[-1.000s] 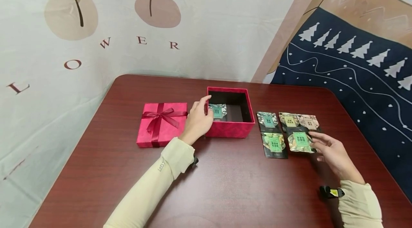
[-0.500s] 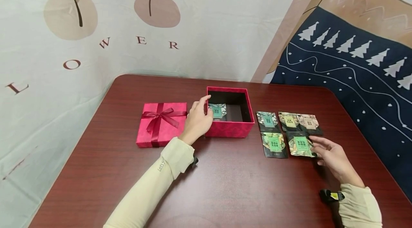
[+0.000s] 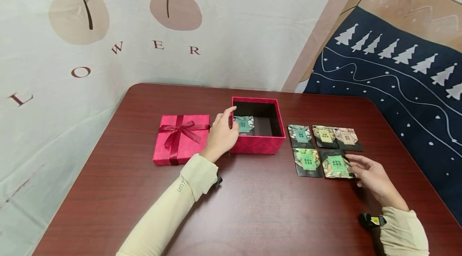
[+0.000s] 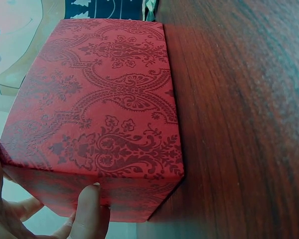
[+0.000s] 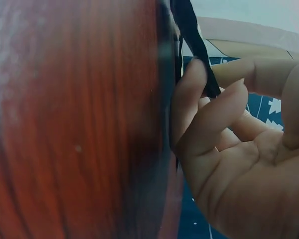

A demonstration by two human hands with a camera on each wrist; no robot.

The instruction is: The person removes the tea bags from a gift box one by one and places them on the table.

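Observation:
My left hand (image 3: 221, 135) holds the left wall of a red gift box (image 3: 257, 145), with fingertips at its rim. In the left wrist view, fingers press the side of the patterned box (image 4: 114, 99). Inside the box lies one green tea sachet (image 3: 244, 124) at the left. My right hand (image 3: 371, 175) pinches the right edge of a black and green tea sachet (image 3: 336, 164), which lies at or just above the table. In the right wrist view, thumb and finger pinch its black edge (image 5: 194, 35); its printed face is hidden there.
Several other tea sachets lie beside the held one: a teal one (image 3: 300, 135), a yellow one (image 3: 325, 135), a pink one (image 3: 348, 138) and a green one (image 3: 308, 162). The red lid with a ribbon bow (image 3: 182, 137) lies left of the box on the brown table (image 3: 260, 216).
My right hand has brought the green sachet down and slightly toward me, into line beside the other green one. The left hand has stayed on the box.

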